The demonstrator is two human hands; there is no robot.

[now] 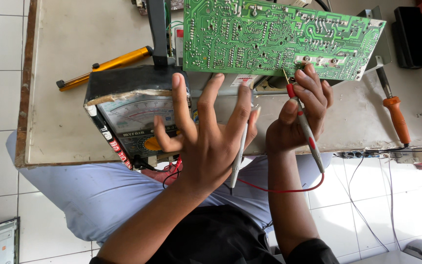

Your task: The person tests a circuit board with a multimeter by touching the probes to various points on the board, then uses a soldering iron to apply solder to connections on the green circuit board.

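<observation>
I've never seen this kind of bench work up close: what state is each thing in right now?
Circuit board: propped up, solder side showing.
Red probe: in right hand, tip on board.
Black probe: between left hand fingers.
Meter: lying tilted on table.
Orange-handled tool: lying untouched.
Yellow tool: lying untouched.

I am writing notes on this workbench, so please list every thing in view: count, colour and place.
Circuit board: one, green, propped up at the top of the bench.
Analog meter: one, black with a pale dial, left of centre.
Red probe: one, red and grey, tip at the board's lower edge.
Grey probe: one, between the left fingers.
Yellow tool: one, upper left.
Orange-handled tool: one, right.
Bench: one, beige.
Left hand: spread over the meter.
Right hand: holds the red probe.
</observation>
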